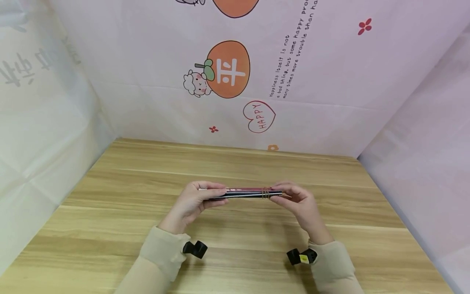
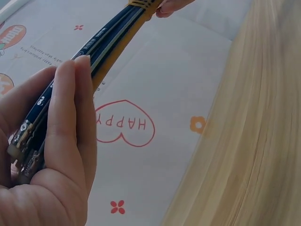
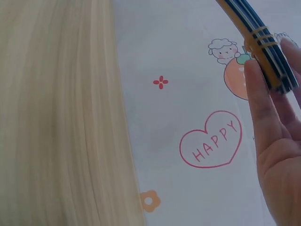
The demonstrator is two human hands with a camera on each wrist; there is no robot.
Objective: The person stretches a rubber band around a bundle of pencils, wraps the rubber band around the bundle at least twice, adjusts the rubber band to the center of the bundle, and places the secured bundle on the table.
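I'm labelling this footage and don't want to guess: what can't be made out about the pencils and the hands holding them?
- Exact number of pencils: head view, they overlap and the left hand covers part.
- Print on the pencils: head view, too small to read.
- Rubber band: left wrist view, cut off by the top edge.
- Right hand: right wrist view, cut off by the right edge.

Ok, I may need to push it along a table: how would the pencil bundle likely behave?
The pencil bundle is probably stiff: it spans straight between the left hand and the right hand. It may slide rather than roll, since a yellowish band gathers several pencils together. The band sits near one end, so the eraser ends might fan out.
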